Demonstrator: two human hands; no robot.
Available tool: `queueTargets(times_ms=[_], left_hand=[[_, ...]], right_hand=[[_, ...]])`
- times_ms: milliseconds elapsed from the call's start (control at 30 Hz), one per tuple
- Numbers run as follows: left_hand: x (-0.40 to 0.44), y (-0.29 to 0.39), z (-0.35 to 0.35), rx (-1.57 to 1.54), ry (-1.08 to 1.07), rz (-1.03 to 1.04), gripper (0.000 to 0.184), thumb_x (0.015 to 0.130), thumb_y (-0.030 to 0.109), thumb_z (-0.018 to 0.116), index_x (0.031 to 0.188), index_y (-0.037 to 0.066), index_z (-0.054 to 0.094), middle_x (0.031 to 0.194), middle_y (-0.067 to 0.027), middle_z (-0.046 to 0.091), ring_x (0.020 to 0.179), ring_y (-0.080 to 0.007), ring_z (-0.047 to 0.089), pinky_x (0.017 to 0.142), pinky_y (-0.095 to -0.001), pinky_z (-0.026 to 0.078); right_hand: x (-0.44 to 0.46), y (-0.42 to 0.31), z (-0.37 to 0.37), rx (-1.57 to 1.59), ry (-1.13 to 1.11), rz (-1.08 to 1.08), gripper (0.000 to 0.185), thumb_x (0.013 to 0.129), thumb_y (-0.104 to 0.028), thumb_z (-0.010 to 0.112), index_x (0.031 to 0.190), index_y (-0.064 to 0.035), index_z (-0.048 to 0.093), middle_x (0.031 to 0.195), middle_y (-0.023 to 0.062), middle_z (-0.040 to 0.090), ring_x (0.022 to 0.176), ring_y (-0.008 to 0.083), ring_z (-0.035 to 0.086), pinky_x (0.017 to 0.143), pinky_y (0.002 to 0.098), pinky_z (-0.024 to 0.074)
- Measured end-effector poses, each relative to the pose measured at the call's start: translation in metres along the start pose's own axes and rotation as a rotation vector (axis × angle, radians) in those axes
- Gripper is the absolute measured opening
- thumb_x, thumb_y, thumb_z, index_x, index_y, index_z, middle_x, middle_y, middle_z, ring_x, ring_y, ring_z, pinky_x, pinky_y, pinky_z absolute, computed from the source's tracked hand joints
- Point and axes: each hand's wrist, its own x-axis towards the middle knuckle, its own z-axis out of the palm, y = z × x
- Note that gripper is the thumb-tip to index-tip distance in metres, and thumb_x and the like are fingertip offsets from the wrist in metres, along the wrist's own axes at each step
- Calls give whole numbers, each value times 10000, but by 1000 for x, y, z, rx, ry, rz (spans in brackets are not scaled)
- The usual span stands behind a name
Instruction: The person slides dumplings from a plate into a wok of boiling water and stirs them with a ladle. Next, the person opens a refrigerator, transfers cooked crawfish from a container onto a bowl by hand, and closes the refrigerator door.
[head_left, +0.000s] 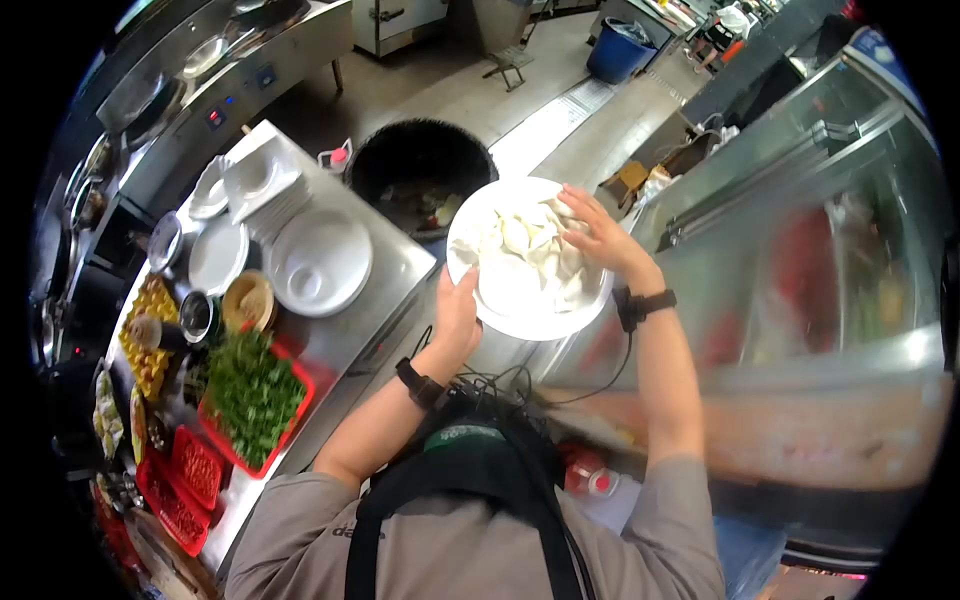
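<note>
A round white bowl (545, 325) is held up in front of me, above the floor between the counter and the glass-fronted cabinet. Pale, folded dumplings (515, 235) fill it. At its left rim, my left hand (457, 310) is closed on the bowl, its thumb by the edge and its other fingers mostly hidden underneath. My right hand (605, 240) reaches over the right rim with fingers stretched out and apart, over or touching the dumplings; exact contact is unclear.
The steel counter (385, 255) holds stacked white dishes (320, 262), a red basket of green herbs (250, 400) and red trays (195, 470). A large black bin (420, 160) stands beyond the bowl. The glass cabinet (800, 270) flanks my right side.
</note>
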Motion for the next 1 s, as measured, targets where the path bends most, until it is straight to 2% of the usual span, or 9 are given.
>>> queueTargets(times_ms=[100, 167, 200, 300, 433, 600, 833, 900, 1000], left_hand=[[63, -12, 1, -57, 1, 16, 391, 928, 7, 428, 1313, -22, 369, 1273, -158, 504, 1144, -250, 526, 965, -351, 453], [152, 2, 9, 191, 71, 12, 383, 929, -3, 412, 1309, -28, 370, 1271, -160, 506, 1142, -248, 526, 962, -349, 454], [197, -38, 62, 116, 4, 28, 385, 931, 2, 411, 1312, -29, 364, 1274, -164, 500, 1140, -247, 526, 963, -348, 454], [290, -71, 109, 73, -67, 28, 388, 929, 8, 418, 1313, -21, 367, 1270, -155, 503, 1138, -243, 526, 967, -345, 454], [407, -111, 140, 175, 137, -9, 404, 913, 19, 472, 1310, 32, 394, 1204, -119, 544, 1087, -237, 552, 935, -369, 481], [547, -106, 169, 75, 299, 56, 461, 914, 56, 511, 1345, 11, 352, 1185, -148, 555, 1039, -224, 582, 872, -343, 519], [709, -67, 183, 7, 212, 280, 396, 937, 96, 495, 1316, 31, 398, 1185, -102, 541, 1048, -175, 543, 915, -322, 454], [777, -41, 183, 38, 241, 310, 402, 941, 102, 489, 1323, 32, 383, 1182, -112, 538, 1030, -183, 550, 890, -320, 468], [843, -33, 185, 26, 332, 318, 412, 947, 115, 483, 1331, 30, 361, 1174, -126, 536, 1010, -192, 561, 856, -314, 489]], right_hand=[[27, 19, -12, 4, 91, 15, 579, 869, -124, 586, 1408, -132, 374, 1513, 54, 256, 1411, 255, 177, 1128, 377, 202], [105, 105, 9, 404, 118, 42, 574, 868, -108, 577, 1406, -125, 375, 1512, 62, 258, 1407, 251, 193, 1126, 367, 205], [112, 140, -64, 288, 112, 68, 582, 864, -106, 578, 1408, -123, 372, 1513, 76, 252, 1403, 250, 205, 1127, 362, 199], [172, 233, -114, 155, 138, -25, 588, 860, -104, 578, 1410, -128, 371, 1514, 85, 251, 1404, 248, 203, 1128, 358, 193], [261, 346, -154, 192, 73, -184, 584, 872, -180, 596, 1394, -55, 367, 1496, 147, 269, 1393, 286, 231, 1122, 360, 211], [403, 388, -225, 175, -37, -312, 651, 783, -55, 555, 1403, -49, 355, 1504, 164, 242, 1393, 305, 221, 1126, 383, 198], [611, 471, -261, 16, -133, -389, 668, 852, -158, 572, 1435, -30, 271, 1492, 168, 269, 1397, 300, 207, 1128, 379, 172], [669, 493, -279, 232, -168, -365, 655, 914, -263, 548, 1439, -18, 242, 1479, 169, 290, 1387, 295, 231, 1123, 382, 185], [744, 525, -309, 35, -152, -451, 666, 949, -394, 481, 1443, -22, 235, 1477, 164, 295, 1366, 292, 274, 1112, 387, 217]])
